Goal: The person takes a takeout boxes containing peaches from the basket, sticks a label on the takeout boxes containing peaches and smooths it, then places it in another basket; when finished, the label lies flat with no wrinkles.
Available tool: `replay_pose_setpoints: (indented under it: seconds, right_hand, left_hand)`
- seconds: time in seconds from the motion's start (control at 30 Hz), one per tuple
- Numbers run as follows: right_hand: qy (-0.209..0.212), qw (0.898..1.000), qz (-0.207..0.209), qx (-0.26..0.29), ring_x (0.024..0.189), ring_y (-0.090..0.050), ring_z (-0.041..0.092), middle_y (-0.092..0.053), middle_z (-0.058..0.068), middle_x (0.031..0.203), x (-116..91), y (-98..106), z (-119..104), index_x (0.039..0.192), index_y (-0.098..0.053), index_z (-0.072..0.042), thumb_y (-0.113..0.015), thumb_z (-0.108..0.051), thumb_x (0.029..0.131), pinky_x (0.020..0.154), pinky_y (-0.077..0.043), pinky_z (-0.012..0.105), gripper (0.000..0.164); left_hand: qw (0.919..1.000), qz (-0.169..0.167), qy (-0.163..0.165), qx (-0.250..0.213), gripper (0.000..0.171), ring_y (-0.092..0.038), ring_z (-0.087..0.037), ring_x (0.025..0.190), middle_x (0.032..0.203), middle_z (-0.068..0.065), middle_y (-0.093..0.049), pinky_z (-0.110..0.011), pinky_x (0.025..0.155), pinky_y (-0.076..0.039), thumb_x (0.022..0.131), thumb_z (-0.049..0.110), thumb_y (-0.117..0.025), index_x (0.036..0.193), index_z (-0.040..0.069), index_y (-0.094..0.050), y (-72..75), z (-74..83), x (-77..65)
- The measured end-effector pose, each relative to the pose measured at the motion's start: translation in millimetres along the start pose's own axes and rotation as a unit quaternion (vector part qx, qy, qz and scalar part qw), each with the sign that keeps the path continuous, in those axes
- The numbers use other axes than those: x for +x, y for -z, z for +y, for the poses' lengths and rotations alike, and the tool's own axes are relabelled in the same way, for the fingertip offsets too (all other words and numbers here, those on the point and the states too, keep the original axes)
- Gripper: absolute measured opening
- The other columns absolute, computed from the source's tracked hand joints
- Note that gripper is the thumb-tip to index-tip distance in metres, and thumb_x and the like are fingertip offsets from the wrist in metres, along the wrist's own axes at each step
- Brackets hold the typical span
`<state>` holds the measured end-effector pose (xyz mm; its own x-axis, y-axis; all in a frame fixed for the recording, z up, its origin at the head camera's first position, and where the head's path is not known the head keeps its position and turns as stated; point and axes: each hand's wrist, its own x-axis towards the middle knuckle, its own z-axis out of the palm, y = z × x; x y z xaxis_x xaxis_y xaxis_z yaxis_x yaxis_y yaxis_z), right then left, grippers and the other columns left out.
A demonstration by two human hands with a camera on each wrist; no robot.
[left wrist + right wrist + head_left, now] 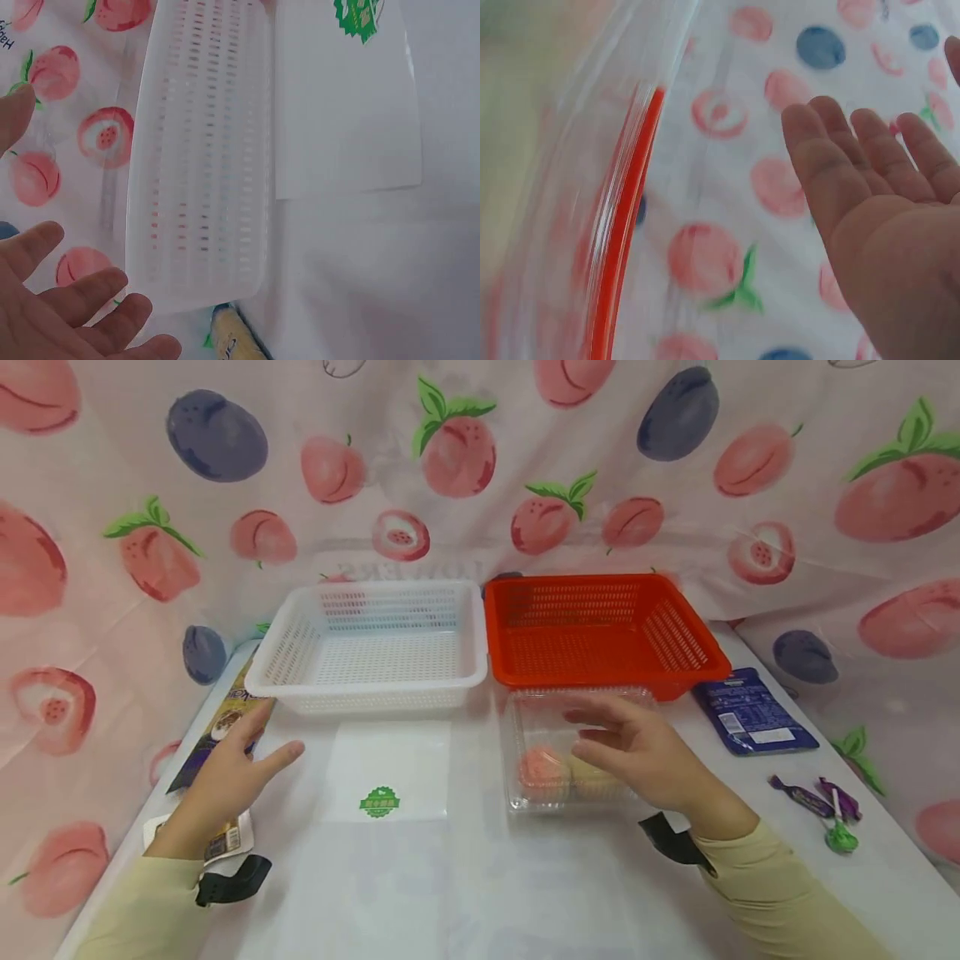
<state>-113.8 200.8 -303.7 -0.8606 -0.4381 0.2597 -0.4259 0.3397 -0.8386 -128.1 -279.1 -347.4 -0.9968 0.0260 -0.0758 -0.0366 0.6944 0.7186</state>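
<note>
My left hand (228, 777) is held over the left side of the table, thumb and fingers spread, holding nothing. Beneath it lie a long gold and purple snack packet (232, 714) and a white-edged packet (228, 842), both partly hidden by the hand. In the left wrist view its fingers (90, 296) point toward the end of the white basket (199, 150). Over a clear plastic box (525, 727) hangs my right hand (648, 756), its fingers extended and nothing in its grasp. Inside the box sit a pink round item (544, 768) and a pale yellow one (592, 774), partly covered by the hand.
A red basket (600, 681) stands beside the white one at the back. Between the hands lies a white sheet with a green sticker (379, 802). At right are a blue pouch (757, 714), purple-wrapped sweets (802, 797) and a green lollipop (842, 838). Fruit-print cloth (480, 485) hangs behind.
</note>
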Motion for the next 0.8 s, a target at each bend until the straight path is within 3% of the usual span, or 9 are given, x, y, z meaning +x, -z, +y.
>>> replay_pose_setpoints:
  seconds: [0.13,0.3,0.5,0.67,0.8]
  right_hand:
    - [0.002,0.999,-0.024,0.030,0.125,-0.057,0.028,-0.058,0.008,0.140,15,-32,-8,0.141,-0.055,-0.005,-0.072,-0.007,0.092,0.101,-0.048,0.039,0.052]
    - [0.005,0.996,-0.063,0.059,0.125,-0.057,0.026,-0.057,0.009,0.142,23,-77,-14,0.142,-0.054,-0.003,-0.072,-0.013,0.093,0.103,-0.047,0.037,0.053]
    - [-0.009,0.994,-0.087,0.068,0.124,-0.057,0.022,-0.058,0.004,0.140,31,-116,-13,0.142,-0.056,-0.007,-0.070,-0.016,0.095,0.103,-0.048,0.037,0.050]
    - [-0.047,0.992,-0.109,0.033,0.124,-0.057,0.020,-0.058,-0.003,0.140,41,-143,-9,0.142,-0.056,-0.015,-0.070,-0.024,0.095,0.102,-0.048,0.035,0.050]
    - [-0.059,0.990,-0.125,0.019,0.126,-0.056,0.023,-0.057,-0.002,0.142,50,-162,-2,0.143,-0.055,-0.014,-0.069,-0.022,0.095,0.102,-0.048,0.038,0.050]
  left_hand:
    - [0.9994,-0.017,-0.015,-0.026,0.097,-0.018,-0.051,0.145,0.163,-0.025,-0.014,-0.069,0.110,-0.022,0.095,0.049,-0.066,0.162,0.010,-0.008,-13.6,4.0,-11.0]
    - [0.9973,-0.034,-0.028,-0.059,0.092,-0.023,-0.050,0.144,0.161,-0.027,-0.018,-0.065,0.111,-0.025,0.096,0.040,-0.068,0.160,0.003,-0.013,-29.7,0.5,-20.5]
    - [0.9937,-0.058,0.003,-0.096,0.088,-0.031,-0.050,0.140,0.159,-0.031,-0.020,-0.062,0.105,-0.036,0.096,0.035,-0.068,0.160,0.006,-0.014,-43.1,-9.4,-24.4]
    - [0.9911,-0.079,0.021,-0.106,0.089,-0.029,-0.051,0.141,0.157,-0.033,-0.021,-0.061,0.107,-0.035,0.095,0.034,-0.070,0.160,0.006,-0.014,-50.4,-15.5,-27.2]
    - [0.9908,-0.083,0.027,-0.104,0.090,-0.030,-0.050,0.141,0.157,-0.033,-0.022,-0.060,0.107,-0.036,0.095,0.035,-0.070,0.160,0.007,-0.015,-54.2,-19.9,-27.1]
